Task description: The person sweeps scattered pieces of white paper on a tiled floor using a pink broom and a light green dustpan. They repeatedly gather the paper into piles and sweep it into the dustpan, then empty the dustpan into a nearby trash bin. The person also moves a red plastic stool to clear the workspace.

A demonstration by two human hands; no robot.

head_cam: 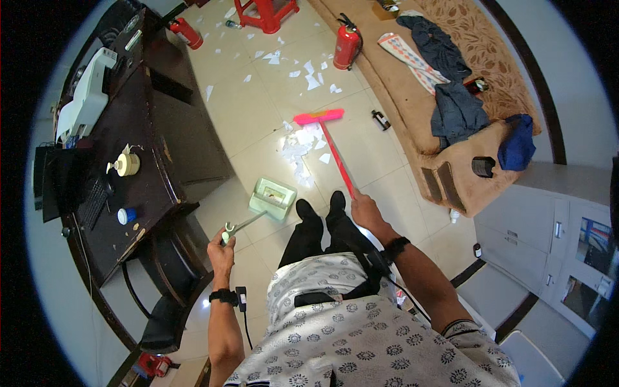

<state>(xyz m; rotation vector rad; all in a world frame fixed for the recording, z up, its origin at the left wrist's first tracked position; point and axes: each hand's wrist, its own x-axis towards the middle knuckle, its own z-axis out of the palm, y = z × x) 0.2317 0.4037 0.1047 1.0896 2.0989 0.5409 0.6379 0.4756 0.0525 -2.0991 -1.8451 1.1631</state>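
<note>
My left hand point(222, 254) grips the handle end of a pale green long-handled dustpan point(273, 197), whose pan rests on the tiles ahead of my feet, to the left. In my right hand point(370, 215) is the red handle of a broom point(333, 151). The broom's pink head point(319, 116) lies on the floor farther out, on the far side of a heap of torn white paper point(297, 151). That heap sits between the broom head and my black shoes point(309, 210). The pan's inside shows no paper that I can make out.
More paper scraps point(312, 80) are scattered beyond the broom. A fire extinguisher point(347, 46) and a dark bottle point(380, 120) stand and lie near the brown sofa point(387, 72). On my left are a dark desk point(140, 121) and a black chair point(167, 285). A red stool point(266, 17) is at the far end.
</note>
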